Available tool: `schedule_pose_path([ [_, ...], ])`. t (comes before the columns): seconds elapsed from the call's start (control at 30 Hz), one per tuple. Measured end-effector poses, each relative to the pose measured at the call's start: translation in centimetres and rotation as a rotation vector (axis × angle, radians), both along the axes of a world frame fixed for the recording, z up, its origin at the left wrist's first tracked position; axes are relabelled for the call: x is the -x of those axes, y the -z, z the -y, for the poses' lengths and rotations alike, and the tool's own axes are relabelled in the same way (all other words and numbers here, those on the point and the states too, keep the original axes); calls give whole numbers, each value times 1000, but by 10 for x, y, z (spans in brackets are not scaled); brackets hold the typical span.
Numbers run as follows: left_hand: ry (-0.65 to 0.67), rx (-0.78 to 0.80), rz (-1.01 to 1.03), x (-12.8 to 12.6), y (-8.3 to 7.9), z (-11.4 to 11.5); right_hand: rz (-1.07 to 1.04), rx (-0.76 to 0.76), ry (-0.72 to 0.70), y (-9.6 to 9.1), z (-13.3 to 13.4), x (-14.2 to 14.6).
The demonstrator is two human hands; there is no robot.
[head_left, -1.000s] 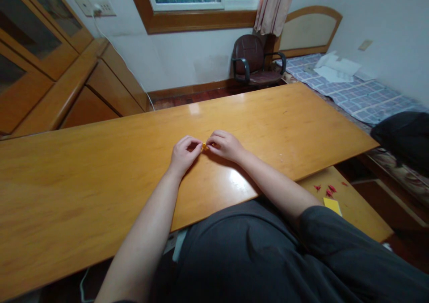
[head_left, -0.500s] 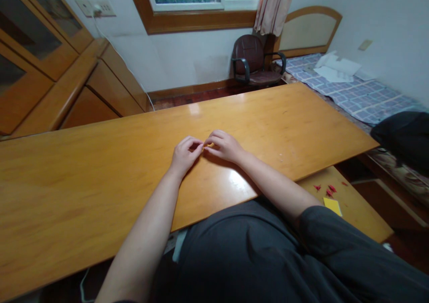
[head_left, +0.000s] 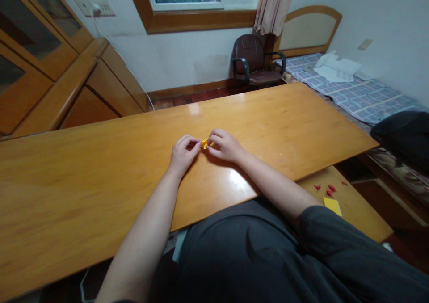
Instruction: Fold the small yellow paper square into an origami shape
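A small folded piece of yellow paper (head_left: 204,144) is between my two hands, just above or on the wooden table (head_left: 100,173). My left hand (head_left: 185,153) pinches its left side between thumb and forefinger. On the other side my right hand (head_left: 225,145) has its thumb and fingers closed on the paper's right edge. Several folds show on the paper, but its exact shape is too small to make out.
Lower right, a side board (head_left: 355,204) carries small red folded pieces (head_left: 330,190) and a stack of yellow paper squares (head_left: 332,206). Beyond the table stand a brown armchair (head_left: 250,59) and a bed (head_left: 351,88). A dark bag (head_left: 402,137) lies at the far right.
My hands have drawn slightly apart, and more of the yellow paper shows between the fingertips. Everything around them has stayed in place.
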State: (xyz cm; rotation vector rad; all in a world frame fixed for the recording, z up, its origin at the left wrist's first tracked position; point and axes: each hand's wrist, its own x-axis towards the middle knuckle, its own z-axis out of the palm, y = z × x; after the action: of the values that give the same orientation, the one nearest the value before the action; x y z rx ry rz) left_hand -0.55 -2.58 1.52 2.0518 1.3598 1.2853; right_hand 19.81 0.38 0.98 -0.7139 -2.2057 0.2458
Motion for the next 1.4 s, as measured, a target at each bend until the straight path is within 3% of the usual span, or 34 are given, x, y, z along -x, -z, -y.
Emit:
schedule_pose_path([
  [0.27,-4,18,23,-3,-1,2,-12,103,74,0,1,0],
  [0.5,-11,27,20,-3,-3,3,-131,320,123,6,-2,6],
  [0.8,49,68,69,-6,-7,5,-279,658,-148,13,-2,10],
  [0.9,58,83,114,-4,-5,5,-308,747,-181,12,-2,8],
  [1.4,52,211,250,4,12,-5,-310,781,-7,9,-5,13],
])
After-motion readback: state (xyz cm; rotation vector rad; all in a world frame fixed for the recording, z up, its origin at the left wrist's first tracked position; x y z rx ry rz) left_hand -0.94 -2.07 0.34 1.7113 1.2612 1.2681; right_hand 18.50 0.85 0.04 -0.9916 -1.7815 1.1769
